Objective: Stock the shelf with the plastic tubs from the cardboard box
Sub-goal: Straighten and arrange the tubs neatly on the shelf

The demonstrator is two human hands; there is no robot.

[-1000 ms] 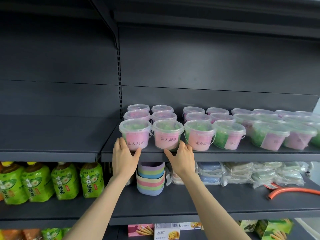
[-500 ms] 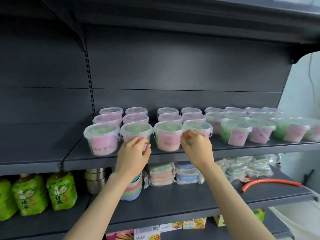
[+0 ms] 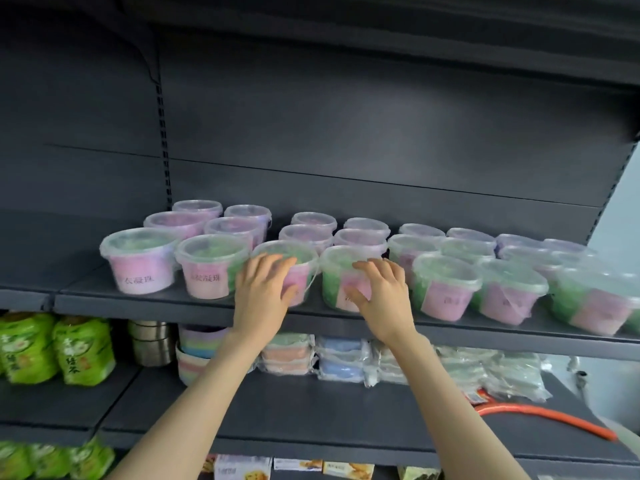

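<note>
Several clear plastic tubs with pink and green contents stand in rows on the dark shelf [image 3: 145, 303]. My left hand [image 3: 263, 292] lies against the front of the third front-row tub [image 3: 301, 252], fingers spread over its rim. Beside it, my right hand [image 3: 381, 296] rests the same way on the fourth front-row tub [image 3: 332, 271]. Both tubs stand on the shelf near its front edge. The cardboard box is out of view.
Below are green tea bottles [image 3: 83, 351], metal pots [image 3: 152, 344], stacked pastel bowls [image 3: 197, 355], wrapped cloth packs [image 3: 343, 358] and an orange hose [image 3: 540, 417]. Snack boxes [image 3: 242, 467] sit on the lowest level. A shelf board hangs overhead.
Both hands have shifted rightward along the front row, from the first two tubs to the third and fourth. My view has swung to the right.
</note>
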